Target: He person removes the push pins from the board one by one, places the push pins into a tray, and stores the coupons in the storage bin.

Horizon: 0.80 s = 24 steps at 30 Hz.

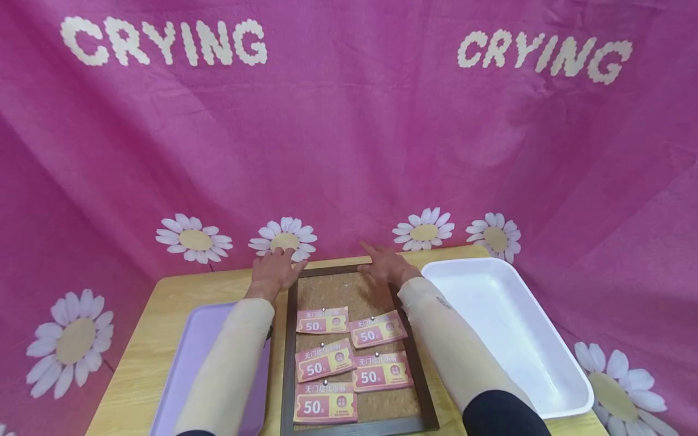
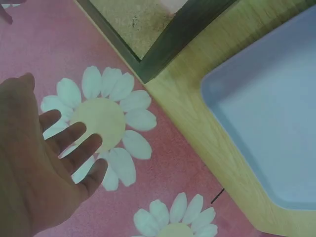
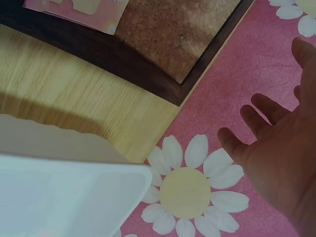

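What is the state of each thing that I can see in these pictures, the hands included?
Coupons: five, pinned, some tilted
Pins: one near each coupon's top edge
Cork board: lying face up on the table
Purple tray: open side up, partly hidden
White tray: open side up
Left hand: stretched out, holding nothing
Right hand: stretched out, holding nothing
Curtain: hanging, slightly wrinkled

Curtain [image 1: 349,133]: "CRYING" x2. 5 cpns [image 1: 329,358]: "50" ea., Chin. txt.
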### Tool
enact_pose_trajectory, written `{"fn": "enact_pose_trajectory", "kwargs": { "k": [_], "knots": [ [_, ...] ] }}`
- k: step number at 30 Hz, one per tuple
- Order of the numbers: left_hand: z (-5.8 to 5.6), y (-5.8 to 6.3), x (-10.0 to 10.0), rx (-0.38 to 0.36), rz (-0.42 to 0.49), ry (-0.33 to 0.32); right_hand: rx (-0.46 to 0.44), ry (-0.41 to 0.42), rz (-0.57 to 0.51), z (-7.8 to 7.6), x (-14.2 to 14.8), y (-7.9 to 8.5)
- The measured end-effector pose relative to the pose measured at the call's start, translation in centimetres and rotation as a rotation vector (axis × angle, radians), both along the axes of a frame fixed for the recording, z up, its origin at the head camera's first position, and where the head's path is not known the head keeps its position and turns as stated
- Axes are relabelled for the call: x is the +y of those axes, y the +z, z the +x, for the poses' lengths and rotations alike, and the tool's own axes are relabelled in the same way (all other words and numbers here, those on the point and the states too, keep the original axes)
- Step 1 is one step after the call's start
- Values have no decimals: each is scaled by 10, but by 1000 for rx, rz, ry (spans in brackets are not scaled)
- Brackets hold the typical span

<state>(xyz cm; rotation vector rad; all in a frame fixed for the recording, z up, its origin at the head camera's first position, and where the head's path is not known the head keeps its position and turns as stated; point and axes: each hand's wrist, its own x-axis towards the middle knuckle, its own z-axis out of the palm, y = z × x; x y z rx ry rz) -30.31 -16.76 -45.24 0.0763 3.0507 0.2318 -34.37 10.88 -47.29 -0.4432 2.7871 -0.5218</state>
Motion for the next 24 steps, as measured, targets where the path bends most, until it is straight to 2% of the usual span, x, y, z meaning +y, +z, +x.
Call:
{"fn": "enact_pose_trajectory", "kwargs": {
  "k": [5,10,19,24],
  "knots": [
    [3,-5,-2,-42,16,-10,-33,32,-42,2,-1,-4],
    [6,-8,-2,-49,-7,-34,-30,65,-35,4,-1,-8],
    [10,-16,0,-75,-27,-73,-115,19,-51,9,-1,-9],
    [11,-21,0,-103,-2,-63,-124,24,-24,11,-2,-11]
  ]
}}
